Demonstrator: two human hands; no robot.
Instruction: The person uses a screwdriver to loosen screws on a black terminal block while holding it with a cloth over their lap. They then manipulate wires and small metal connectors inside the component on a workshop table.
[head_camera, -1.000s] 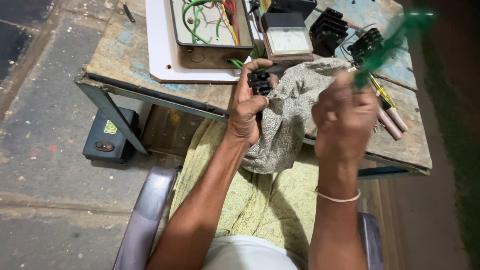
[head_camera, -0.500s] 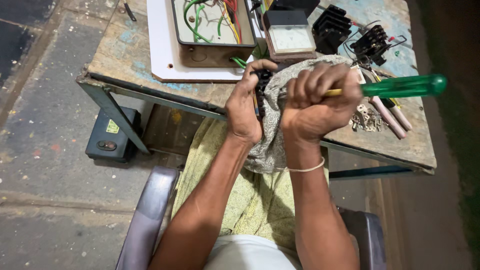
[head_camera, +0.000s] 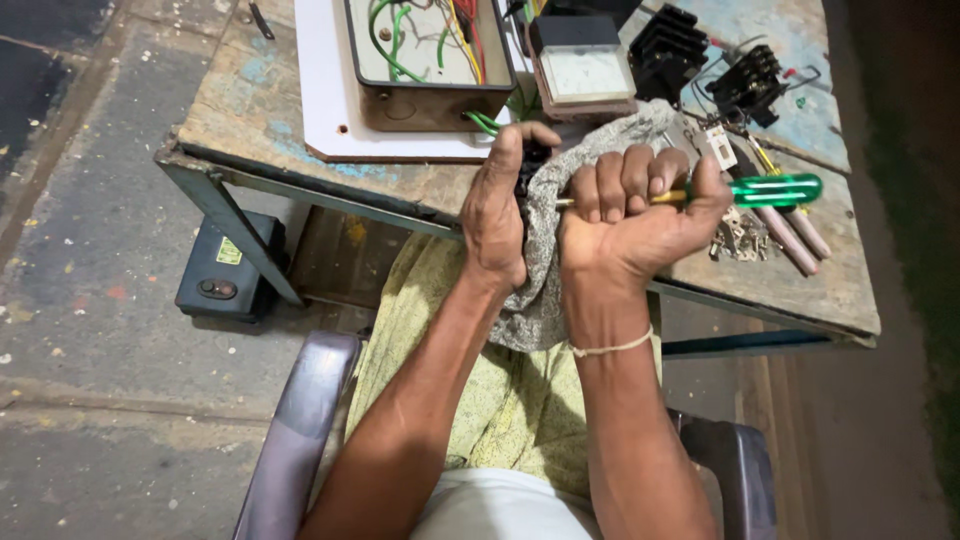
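The right hand (head_camera: 630, 215) is clenched in a fist around a green-handled screwdriver (head_camera: 775, 190), whose shaft runs level toward the left hand (head_camera: 497, 210). The left hand is wrapped around a small black part (head_camera: 528, 165), held at the near edge of the worn wooden table (head_camera: 280, 120) against a grey cloth (head_camera: 545, 270) that hangs down over the person's lap. The screwdriver's tip is hidden where the cloth meets the part.

On the table just beyond the left hand stands an open brown box (head_camera: 430, 100) on a white board (head_camera: 320, 90); inside it lie loose green, yellow and red wires (head_camera: 420, 40). Beside the box, further from the left hand, sits a square panel meter (head_camera: 585, 70), then two black finned parts (head_camera: 670, 45).
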